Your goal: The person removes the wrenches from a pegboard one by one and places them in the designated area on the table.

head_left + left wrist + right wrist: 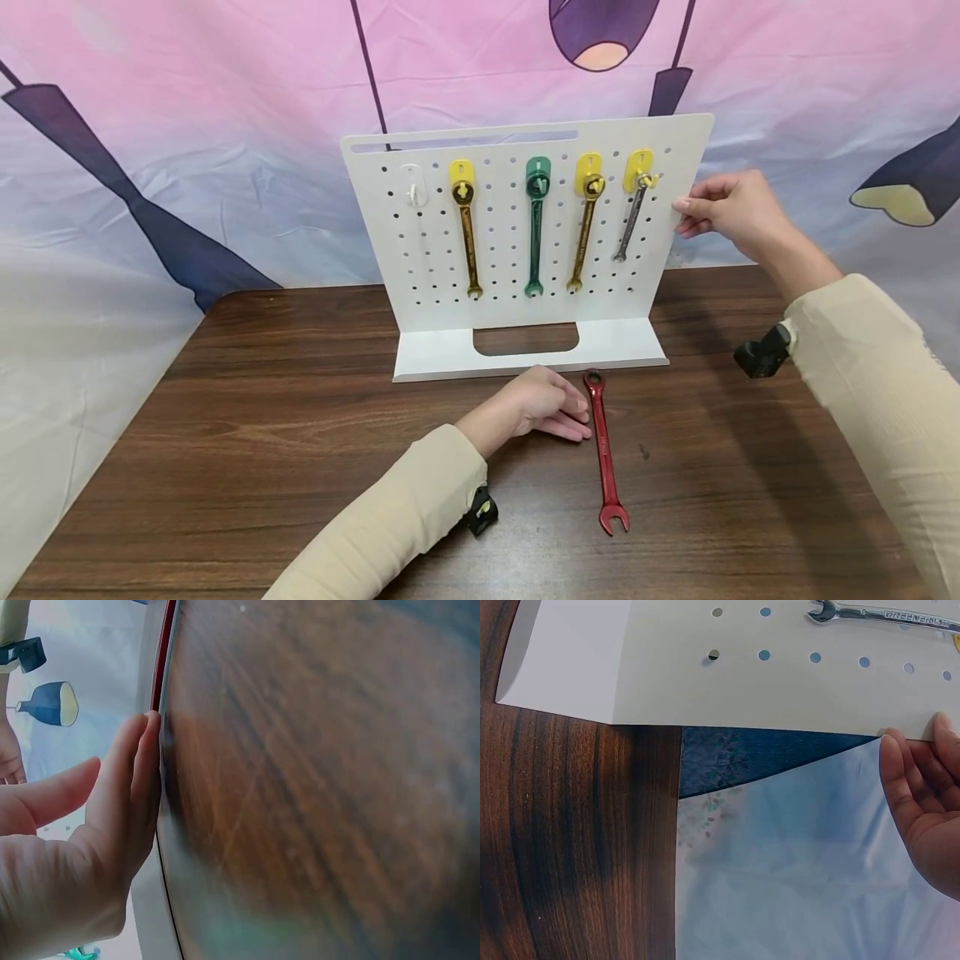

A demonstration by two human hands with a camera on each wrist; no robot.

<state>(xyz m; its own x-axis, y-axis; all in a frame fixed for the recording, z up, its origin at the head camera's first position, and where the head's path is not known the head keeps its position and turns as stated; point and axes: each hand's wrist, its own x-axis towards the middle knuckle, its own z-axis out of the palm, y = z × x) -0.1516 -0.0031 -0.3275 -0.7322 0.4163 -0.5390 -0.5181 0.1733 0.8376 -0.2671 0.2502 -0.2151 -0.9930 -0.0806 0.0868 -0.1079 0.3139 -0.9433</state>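
Pinching board edge w/ R hand; gripping nothing w/ L hand, w/ red wrench just R of fingertips. Could tip board & drop 4 hung wrenches via hard R tug.

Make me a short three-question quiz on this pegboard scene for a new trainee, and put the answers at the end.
1. Count: how many wrenches hang on the pegboard?
2. True or false: the right hand pinches the pegboard's side edge.
3. Choose one: the red wrench beside the left hand is
A) hanging on the pegboard
B) lying on the table in front of the pegboard
C) held in the right hand

Key:
1. Four: two gold wrenches, a green wrench and a silver wrench.
2. True.
3. B.
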